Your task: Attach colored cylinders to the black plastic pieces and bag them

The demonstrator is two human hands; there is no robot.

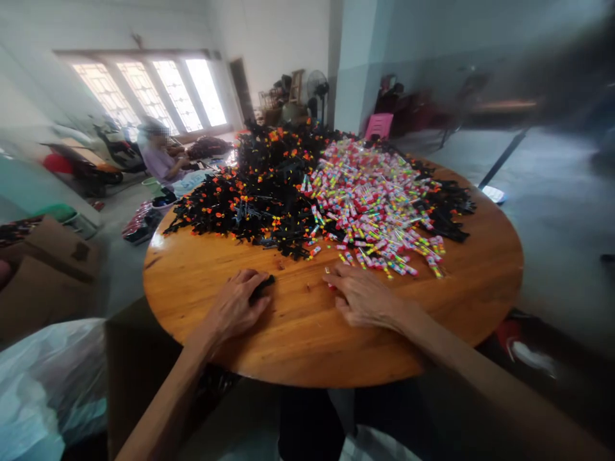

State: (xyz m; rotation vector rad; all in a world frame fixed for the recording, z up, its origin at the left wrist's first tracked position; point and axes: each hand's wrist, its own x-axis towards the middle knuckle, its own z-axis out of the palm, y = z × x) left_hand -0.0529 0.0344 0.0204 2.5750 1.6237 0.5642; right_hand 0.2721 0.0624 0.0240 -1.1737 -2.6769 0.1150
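Bare forearms (168,378) extend from the lower corners over the near edge of a round wooden table (298,349). Both wrists are low, apparently so that the tabletop takes the weight of the hands.

Left hand (235,304): the fingers curl over a small black piece (262,285), with the thumb on the near side. The grip is closed around the piece; its far end projects past the fingertips. This low hold probably steadies the piece against the wood.

Right hand (362,298): the index finger extends to a small light-and-red piece (327,271) at the near side of the piles. The fingertips are at the piece; whether they pinch it or only touch it cannot be told. The other fingers bend inward over the wood.

Supply position: a heap of black pieces (273,173) with orange parts lies ahead and to the left. A heap of small bright tubes (369,198) lies ahead of the right hand, partly against and over the black pieces. This arrangement likely puts each kind within short reach of one hand.

Surroundings: a plastic bag (57,390) lies at lower left, near a cardboard box (52,275). Beyond the table, another person (163,157) sits near the windows (180,96).
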